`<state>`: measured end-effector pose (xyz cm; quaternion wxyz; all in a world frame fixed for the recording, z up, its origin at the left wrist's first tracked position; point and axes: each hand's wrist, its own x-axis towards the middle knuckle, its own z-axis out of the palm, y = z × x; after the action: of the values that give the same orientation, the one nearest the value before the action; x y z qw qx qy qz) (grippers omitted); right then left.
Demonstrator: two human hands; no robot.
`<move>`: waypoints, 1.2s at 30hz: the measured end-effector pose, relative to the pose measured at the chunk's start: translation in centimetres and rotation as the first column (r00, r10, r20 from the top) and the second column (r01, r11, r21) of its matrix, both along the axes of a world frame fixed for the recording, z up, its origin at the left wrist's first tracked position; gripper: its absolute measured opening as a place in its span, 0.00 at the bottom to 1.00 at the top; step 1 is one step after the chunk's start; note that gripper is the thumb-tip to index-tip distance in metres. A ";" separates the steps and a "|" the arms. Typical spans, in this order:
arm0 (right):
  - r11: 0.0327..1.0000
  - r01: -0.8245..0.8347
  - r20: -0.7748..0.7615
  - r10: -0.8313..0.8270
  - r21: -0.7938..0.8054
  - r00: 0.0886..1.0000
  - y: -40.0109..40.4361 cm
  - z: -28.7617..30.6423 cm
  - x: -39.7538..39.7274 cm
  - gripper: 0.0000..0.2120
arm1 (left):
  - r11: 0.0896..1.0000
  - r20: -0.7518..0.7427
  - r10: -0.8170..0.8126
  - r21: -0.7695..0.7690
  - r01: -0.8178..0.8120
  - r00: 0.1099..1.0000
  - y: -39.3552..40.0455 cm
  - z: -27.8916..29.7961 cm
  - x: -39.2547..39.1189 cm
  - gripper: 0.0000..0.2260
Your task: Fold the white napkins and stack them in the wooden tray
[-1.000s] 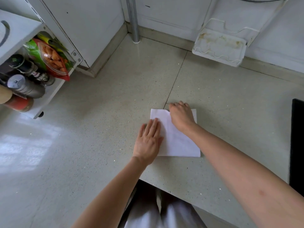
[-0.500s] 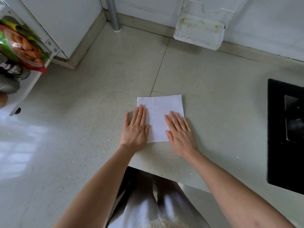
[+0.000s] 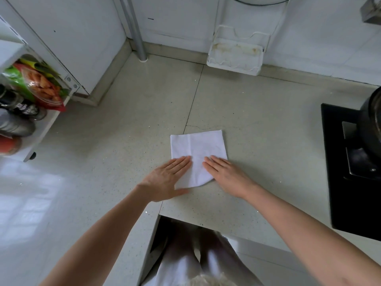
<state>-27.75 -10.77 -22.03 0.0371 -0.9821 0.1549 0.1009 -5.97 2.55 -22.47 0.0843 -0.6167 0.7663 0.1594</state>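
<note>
A folded white napkin [image 3: 198, 153] lies flat on a speckled stone countertop [image 3: 127, 124], close to the counter's front edge and just right of a seam line that runs back toward the rear wall. Both of a person's bare hands rest on the near part of the cloth with fingers straight and together, gripping nothing: the left hand [image 3: 165, 180] covers the napkin's near left corner, its thumb stretched along the near edge, while the right hand [image 3: 226, 176] lies over the near right corner, palm down. A faint crease runs from front to back through the cloth, between the two sets of fingertips. The far edge of the napkin is uncovered and lies square to the counter. At the counter's right edge sits a black stove top [image 3: 338, 162] with a dark pot [image 3: 371, 124] on its burner, well apart from the napkin. Against the rear wall a white wire rack [image 3: 235, 56] stands beside a metal pipe [image 3: 134, 29] that rises from the counter's back corner. At the left edge, an open white shelf unit [image 3: 47, 124] holds a snack bag [image 3: 39, 87] and several bottles [image 3: 18, 112]. The wooden tray named in the task cannot be seen in this view
</note>
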 end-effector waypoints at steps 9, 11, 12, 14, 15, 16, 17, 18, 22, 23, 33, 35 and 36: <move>0.952 0.260 0.114 -0.280 0.163 0.953 0.1 2.1 1.9 0.09 | 0.948 -0.359 0.266 -0.072 -0.311 0.894 0.1 0.8 -1.1 0.23; 0.926 0.302 0.103 -0.331 0.228 0.938 -0.4 2.8 2.2 0.06 | 0.881 -0.478 0.404 -0.025 -0.472 0.780 -0.4 1.6 -1.4 0.12; 0.897 0.332 0.092 -0.372 0.292 0.924 -1.0 3.1 2.2 0.06 | 0.836 -0.520 0.481 0.032 -0.547 0.706 -0.8 2.0 -1.4 0.08; 0.782 0.423 0.039 -0.493 0.458 0.869 -2.6 3.5 2.0 0.08 | 0.729 -0.544 0.631 0.171 -0.663 0.553 -1.8 2.4 -1.2 0.10; 0.714 0.469 0.001 -0.549 0.520 0.836 -3.4 3.7 2.0 0.08 | 0.681 -0.526 0.684 0.213 -0.701 0.505 -2.2 2.5 -1.1 0.11; 0.667 0.496 -0.020 -0.586 0.557 0.810 -4.1 3.8 2.0 0.09 | 0.641 -0.492 0.724 0.218 -0.736 0.484 -2.6 2.3 -1.0 0.13; 0.644 0.516 -0.030 -0.609 0.566 0.793 -4.5 3.7 2.0 0.10 | 0.609 -0.454 0.752 0.200 -0.767 0.478 -2.9 2.1 -0.9 0.16; 0.634 0.534 -0.033 -0.627 0.560 0.778 -4.7 3.5 2.2 0.11 | 0.581 -0.420 0.774 0.171 -0.796 0.475 -3.2 1.8 -0.9 0.18; 0.603 0.626 -0.022 -0.711 0.495 0.703 -4.9 1.9 2.9 0.12 | 0.515 -0.414 0.786 0.024 -0.857 0.460 -4.0 1.1 -1.2 0.17; 0.608 0.645 -0.020 -0.721 0.463 0.693 -5.0 1.6 3.0 0.14 | 0.510 -0.421 0.780 0.001 -0.860 0.463 -4.2 1.0 -1.2 0.16; 0.710 0.680 -0.051 -0.684 0.183 0.728 -5.5 1.6 5.5 0.14 | 0.465 -0.214 0.862 -0.023 -0.885 0.459 -6.0 1.2 -1.2 0.13; 0.707 0.685 -0.069 -0.685 0.178 0.725 -5.6 1.4 5.7 0.14 | 0.462 -0.225 0.863 -0.013 -0.887 0.452 -6.0 1.1 -1.2 0.12; 0.706 0.685 -0.071 -0.685 0.177 0.725 -5.5 1.3 5.8 0.14 | 0.462 -0.238 0.861 -0.006 -0.887 0.450 -6.0 1.1 -1.2 0.11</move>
<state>-22.00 -16.32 -20.75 0.1658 -0.8460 0.4978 0.0944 -7.19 -3.49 -21.35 -0.1276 -0.9073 0.3519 0.1913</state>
